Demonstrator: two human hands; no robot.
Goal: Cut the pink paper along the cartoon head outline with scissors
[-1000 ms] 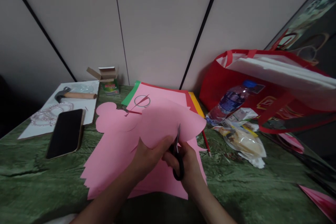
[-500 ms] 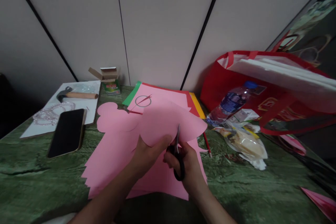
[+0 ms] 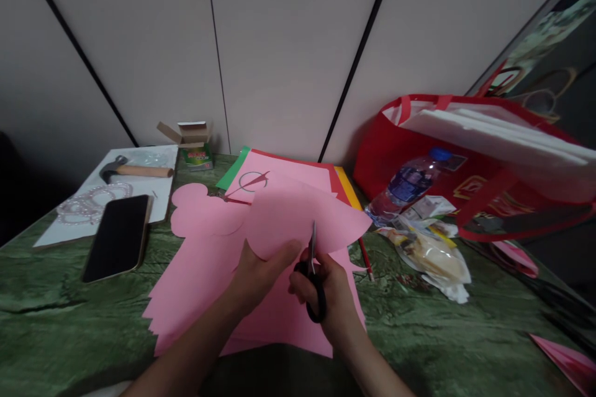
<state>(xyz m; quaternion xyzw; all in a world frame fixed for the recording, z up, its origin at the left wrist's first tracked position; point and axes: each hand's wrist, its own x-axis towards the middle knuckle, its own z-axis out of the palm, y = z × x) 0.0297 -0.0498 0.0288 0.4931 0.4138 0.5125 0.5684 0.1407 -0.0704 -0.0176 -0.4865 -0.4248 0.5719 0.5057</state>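
Holding the pink paper [image 3: 288, 217] with your left hand [image 3: 261, 276], thumb on top, you are gripping the scissors [image 3: 312, 253] in your right hand [image 3: 334, 288], and a blade is showing over the paper's near side, pointing away from you. The paper is sitting in front of you, just over a pile [image 3: 200, 298] of pink sheets on the green table [image 3: 410, 335]. On your left a phone [image 3: 116, 237] is lying near a hammer [image 3: 144, 170], while on your right a pencil [image 3: 366, 258] is lying beside the pile and a bottle [image 3: 408, 183] is resting by the red bag [image 3: 375, 152].
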